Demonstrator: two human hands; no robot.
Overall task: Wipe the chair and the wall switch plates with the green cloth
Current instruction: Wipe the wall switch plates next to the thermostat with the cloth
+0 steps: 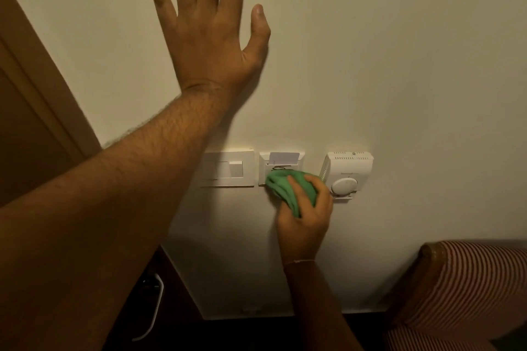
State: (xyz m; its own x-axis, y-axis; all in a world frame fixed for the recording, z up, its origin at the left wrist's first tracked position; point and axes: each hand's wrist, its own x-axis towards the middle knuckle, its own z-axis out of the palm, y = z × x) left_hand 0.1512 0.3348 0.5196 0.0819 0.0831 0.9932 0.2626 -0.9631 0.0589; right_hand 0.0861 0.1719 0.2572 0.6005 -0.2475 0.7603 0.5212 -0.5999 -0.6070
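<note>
My right hand (305,216) grips the bunched green cloth (288,186) and presses it against the lower part of the white key-card plate (281,162), which has a card in its slot. To its left sits a white switch plate (226,169), partly hidden behind my left forearm. My left hand (208,28) lies flat on the cream wall above, fingers spread, holding nothing. The chair (467,293), with red-and-white striped upholstery and a brown wooden frame, stands at the lower right against the wall.
A white thermostat (349,174) with a round dial hangs just right of my right hand. A brown wooden door (31,100) fills the left edge. A white cable (155,310) trails over the dark floor below the wall.
</note>
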